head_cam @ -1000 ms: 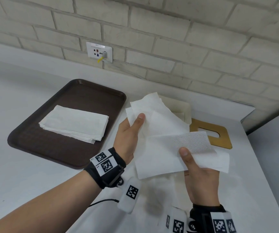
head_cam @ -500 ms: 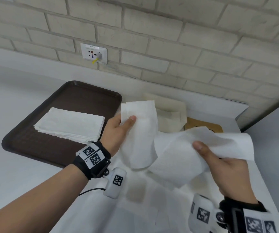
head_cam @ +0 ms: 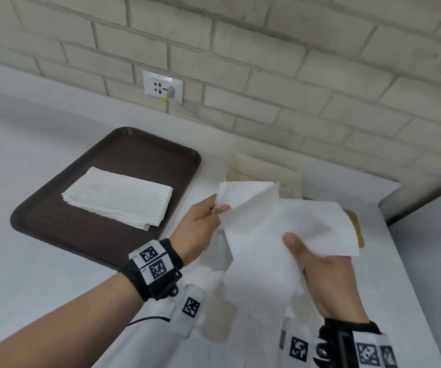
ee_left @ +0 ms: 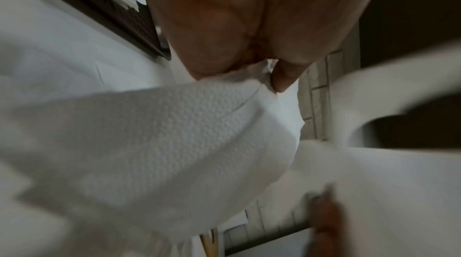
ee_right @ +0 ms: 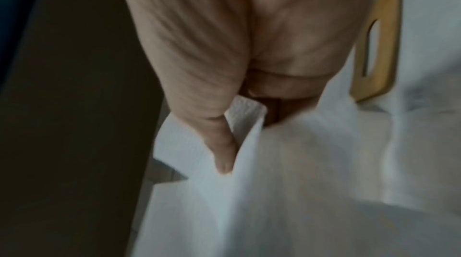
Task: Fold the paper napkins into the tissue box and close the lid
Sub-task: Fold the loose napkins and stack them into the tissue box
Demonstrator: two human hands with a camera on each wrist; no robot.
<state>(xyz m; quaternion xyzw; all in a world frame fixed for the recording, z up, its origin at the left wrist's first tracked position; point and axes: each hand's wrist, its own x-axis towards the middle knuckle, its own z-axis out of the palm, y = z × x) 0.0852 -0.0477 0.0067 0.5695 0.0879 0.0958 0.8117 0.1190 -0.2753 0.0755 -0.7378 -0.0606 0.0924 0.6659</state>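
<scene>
Closest to me, my right hand (head_cam: 323, 272) pinches the near edge of a white napkin (head_cam: 280, 229), thumb on top and fingers curled beneath it; the right wrist view shows the sheet bunched around that thumb. Just beyond, my left hand (head_cam: 200, 229) pinches the napkin's far left corner between thumb and fingers, so the sheet hangs above the desk (head_cam: 28, 261). Behind the napkin sits the cream tissue box (head_cam: 267, 171), open, with its wooden lid (ee_right: 379, 44) lying flat on the desk beside it. Farther left, a stack of napkins (head_cam: 118, 197) rests on a brown tray (head_cam: 81, 235).
</scene>
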